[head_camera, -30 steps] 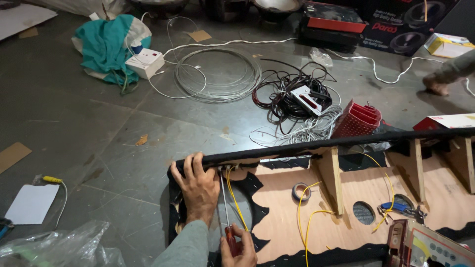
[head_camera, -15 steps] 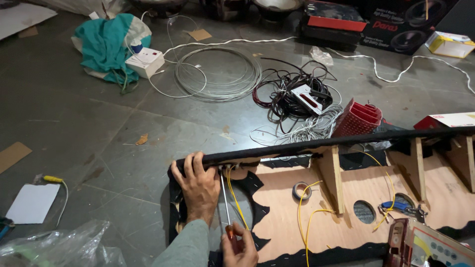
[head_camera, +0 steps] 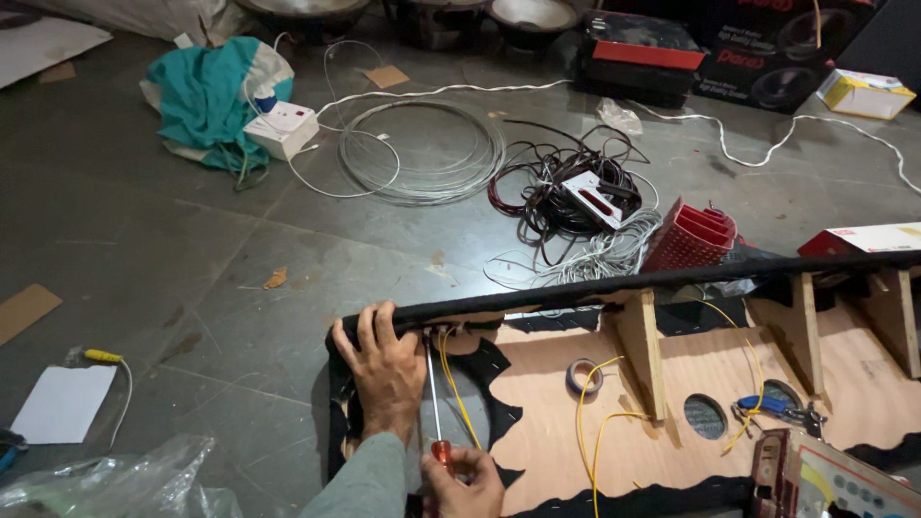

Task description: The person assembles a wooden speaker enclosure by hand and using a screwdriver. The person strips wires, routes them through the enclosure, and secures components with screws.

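The left hand [head_camera: 386, 369] lies with its fingers curled over the black fabric-wrapped top edge [head_camera: 595, 290] of a long plywood panel [head_camera: 672, 403] that rests on the grey stone floor [head_camera: 192, 269], its grip clamped on that edge near the panel's left end. The right hand [head_camera: 465, 480], low in the view, has its grip clenched around the red handle of a slim screwdriver [head_camera: 434, 393], whose metal shaft runs up beside the left hand to the underside of the wrapped edge. Thin yellow wires [head_camera: 585, 422] trail across the plywood just right of the shaft, near a small roll of tape [head_camera: 583, 376] and a wooden brace [head_camera: 643, 350]. Farther off on the floor lie a coil of grey cable [head_camera: 422, 152], a white socket box [head_camera: 281, 129] and a red mesh basket [head_camera: 693, 240].
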